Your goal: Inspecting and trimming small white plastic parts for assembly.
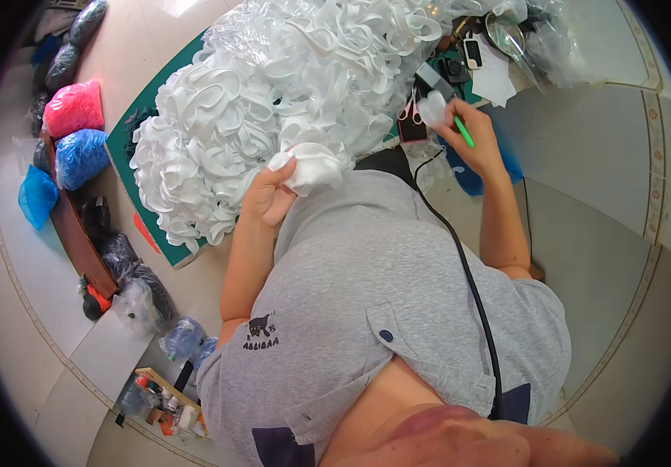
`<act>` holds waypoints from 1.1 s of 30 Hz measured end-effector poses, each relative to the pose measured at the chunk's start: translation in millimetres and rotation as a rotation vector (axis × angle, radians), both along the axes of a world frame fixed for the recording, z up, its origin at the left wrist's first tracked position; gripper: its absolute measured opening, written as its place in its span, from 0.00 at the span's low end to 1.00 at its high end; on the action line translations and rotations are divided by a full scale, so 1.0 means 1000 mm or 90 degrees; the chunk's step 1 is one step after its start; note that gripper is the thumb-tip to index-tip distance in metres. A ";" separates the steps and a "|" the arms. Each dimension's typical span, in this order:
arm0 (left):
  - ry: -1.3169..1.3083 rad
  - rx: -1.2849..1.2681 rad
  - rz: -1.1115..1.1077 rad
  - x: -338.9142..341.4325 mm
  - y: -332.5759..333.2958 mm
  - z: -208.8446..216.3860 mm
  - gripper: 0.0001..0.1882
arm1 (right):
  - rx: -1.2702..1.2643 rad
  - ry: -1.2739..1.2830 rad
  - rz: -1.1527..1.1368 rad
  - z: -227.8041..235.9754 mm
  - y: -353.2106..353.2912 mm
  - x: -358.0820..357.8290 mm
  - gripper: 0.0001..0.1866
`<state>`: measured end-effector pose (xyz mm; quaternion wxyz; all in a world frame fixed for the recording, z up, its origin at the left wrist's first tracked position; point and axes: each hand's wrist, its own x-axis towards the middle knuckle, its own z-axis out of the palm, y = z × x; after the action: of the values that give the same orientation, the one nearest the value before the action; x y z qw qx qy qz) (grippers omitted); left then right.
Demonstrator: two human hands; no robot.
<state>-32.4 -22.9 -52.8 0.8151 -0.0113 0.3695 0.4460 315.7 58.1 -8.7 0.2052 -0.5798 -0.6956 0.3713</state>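
Observation:
A large heap of white curled strips (pixel 218 132), soft like fabric or foam, covers most of the table in front of me. At the heap's near edge, my left hand (pixel 271 194) pinches a small bundle of smooth white strips (pixel 316 167) between thumb and fingers. To the right, my right hand (pixel 475 140) is closed round a slim tool with a bright green handle (pixel 464 132); its working end cannot be made out. A whitish, translucent piece (pixel 432 109) shows at the fingertips of that hand. Pink-handled scissors (pixel 411 109) lie just left of it.
The green tabletop (pixel 173 251) shows at the heap's left edge. Behind my right hand are a small black device (pixel 453 70), white paper (pixel 493 76) and clear plastic bags (pixel 553 50). A black cable (pixel 460 257) runs over my shirt. Pink (pixel 74 109) and blue bags (pixel 82 159) stand left.

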 end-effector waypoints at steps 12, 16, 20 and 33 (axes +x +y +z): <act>0.223 0.183 0.028 0.026 0.000 0.016 0.31 | -0.055 -0.048 0.099 0.013 -0.010 -0.001 0.12; 0.269 0.245 0.044 0.030 0.004 0.034 0.32 | -0.119 0.034 0.173 0.008 -0.002 -0.013 0.10; 0.268 0.266 0.041 0.028 -0.002 0.031 0.29 | 0.017 0.221 0.068 0.006 0.004 -0.036 0.12; 0.298 0.352 0.034 0.035 -0.003 0.035 0.19 | 0.017 0.475 0.234 0.009 -0.021 -0.114 0.03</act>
<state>2.2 -26.4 -17.7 0.6687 0.3027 0.4113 0.5405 202.2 37.5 0.7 0.3810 -0.2689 -0.6702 0.5774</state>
